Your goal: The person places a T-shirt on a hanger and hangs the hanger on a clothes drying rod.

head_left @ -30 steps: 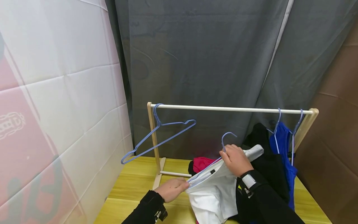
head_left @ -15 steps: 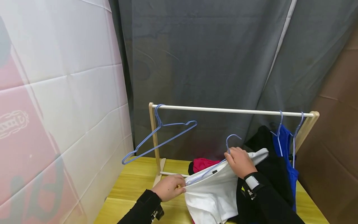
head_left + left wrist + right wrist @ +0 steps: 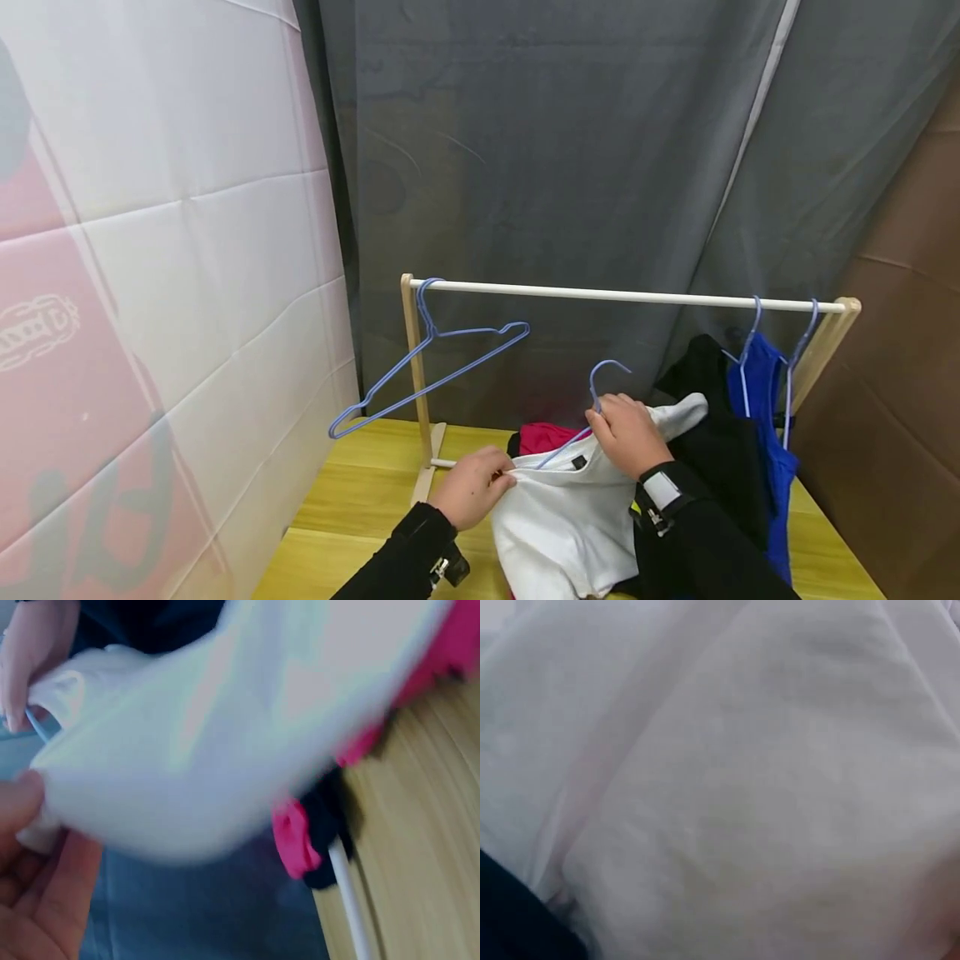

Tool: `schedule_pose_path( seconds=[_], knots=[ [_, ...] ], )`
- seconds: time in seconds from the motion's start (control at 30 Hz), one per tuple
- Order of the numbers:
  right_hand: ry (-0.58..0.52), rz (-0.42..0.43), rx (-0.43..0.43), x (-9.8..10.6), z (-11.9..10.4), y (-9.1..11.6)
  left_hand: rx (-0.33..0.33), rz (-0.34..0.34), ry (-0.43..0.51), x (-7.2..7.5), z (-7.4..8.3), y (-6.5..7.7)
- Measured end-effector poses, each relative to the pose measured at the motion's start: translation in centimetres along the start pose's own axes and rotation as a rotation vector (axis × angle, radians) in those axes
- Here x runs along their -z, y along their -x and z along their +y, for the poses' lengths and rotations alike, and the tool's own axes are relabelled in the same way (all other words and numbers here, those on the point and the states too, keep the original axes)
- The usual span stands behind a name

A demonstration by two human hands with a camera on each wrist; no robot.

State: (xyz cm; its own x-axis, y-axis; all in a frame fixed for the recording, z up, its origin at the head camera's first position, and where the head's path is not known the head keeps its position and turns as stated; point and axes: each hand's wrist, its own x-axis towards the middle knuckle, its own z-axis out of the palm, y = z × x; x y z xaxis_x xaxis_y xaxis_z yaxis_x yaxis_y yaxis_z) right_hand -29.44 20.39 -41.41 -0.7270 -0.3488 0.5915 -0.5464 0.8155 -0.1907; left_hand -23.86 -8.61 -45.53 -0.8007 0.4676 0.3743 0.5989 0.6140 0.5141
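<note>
My right hand [image 3: 630, 435] grips a blue wire hanger [image 3: 592, 385] just below its hook, together with the neckline of a white shirt [image 3: 562, 525]. Part of the hanger lies inside the collar, near a small black label; its far arm is hidden by the cloth. At the left edge of the neckline my left hand [image 3: 474, 487] pinches the fabric between thumb and fingers. The left wrist view shows this pinch on the white cloth [image 3: 187, 765] up close. White fabric fills most of the right wrist view.
A rack with a white rail [image 3: 637, 296] stands behind. Blue hangers [image 3: 431, 379] without clothes hang at its left end; a black garment [image 3: 731, 450] and a blue garment [image 3: 780, 475] hang at the right. A red cloth [image 3: 547, 437] lies on the wooden table [image 3: 360, 475] behind the shirt.
My left hand has moved slightly right and up, drawing the neckline edge over the hanger's left arm, less of which shows. My right hand shifted right, then back left, still holding the hanger.
</note>
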Motion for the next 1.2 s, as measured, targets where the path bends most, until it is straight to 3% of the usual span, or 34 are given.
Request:
schedule_pose_path(
  seconds=[0.2, 0.47, 0.63, 0.77, 0.87, 1.03, 1.2],
  knots=[
    [-0.007, 0.011, 0.027, -0.3, -0.8, -0.3, 0.070, 0.081, 0.066, -0.3, 2.5, -1.4],
    [-0.003, 0.007, 0.067, -0.4, -1.7, -0.4, 0.065, 0.130, 0.084, -1.1, 4.5, -2.7],
    [-0.033, 0.025, 0.065, -0.2, -1.8, -0.3, 0.078, 0.140, 0.159, -1.8, 4.3, -2.6],
    [-0.048, 0.045, 0.072, -0.1, -1.8, -0.3, 0.169, 0.124, 0.167, -2.2, 3.5, -2.4],
    [-0.055, 0.057, 0.068, 0.1, -1.8, -0.2, 0.245, 0.054, 0.095, -2.3, 2.8, -2.0],
    [-0.070, 0.050, 0.041, 0.1, -1.7, -0.1, 0.209, -0.033, 0.023, -2.3, 2.5, -1.4],
    [-0.097, 0.027, 0.025, 0.1, -1.5, 0.1, 0.174, 0.013, 0.080, -2.6, 2.5, -1.1]
  ],
)
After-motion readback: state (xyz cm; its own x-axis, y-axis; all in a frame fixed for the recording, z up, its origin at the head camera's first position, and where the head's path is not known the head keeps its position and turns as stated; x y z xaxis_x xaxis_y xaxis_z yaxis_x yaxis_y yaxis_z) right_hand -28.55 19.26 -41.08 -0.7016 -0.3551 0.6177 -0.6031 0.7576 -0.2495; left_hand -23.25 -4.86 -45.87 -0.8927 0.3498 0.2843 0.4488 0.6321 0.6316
